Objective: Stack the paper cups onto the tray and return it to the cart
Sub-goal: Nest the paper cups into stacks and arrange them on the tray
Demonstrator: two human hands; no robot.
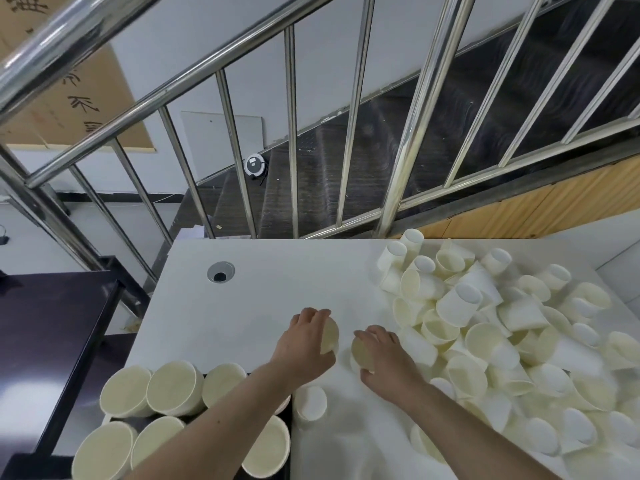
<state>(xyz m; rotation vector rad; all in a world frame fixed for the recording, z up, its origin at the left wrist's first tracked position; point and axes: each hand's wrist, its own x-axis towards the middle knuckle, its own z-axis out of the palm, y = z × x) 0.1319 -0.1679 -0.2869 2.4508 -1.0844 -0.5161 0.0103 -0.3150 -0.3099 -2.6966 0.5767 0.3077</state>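
Note:
Over the middle of the white table [263, 299], my left hand [304, 341] grips a white paper cup [329, 336] lying sideways, its mouth facing right. My right hand [384, 358] grips a second paper cup [362, 353] with its mouth facing left, a short gap between the two cups. A big heap of loose paper cups [502, 334] covers the table's right side. Several upright cup stacks [175, 388] stand packed together at the lower left on a dark tray [290, 431], mostly hidden under them and my left forearm.
A dark cart surface [52, 327] lies left of the table. One loose cup [311, 403] lies beside the tray. A cable hole [220, 272] is set in the table's far left. A steel stair railing [294, 133] rises just behind the table.

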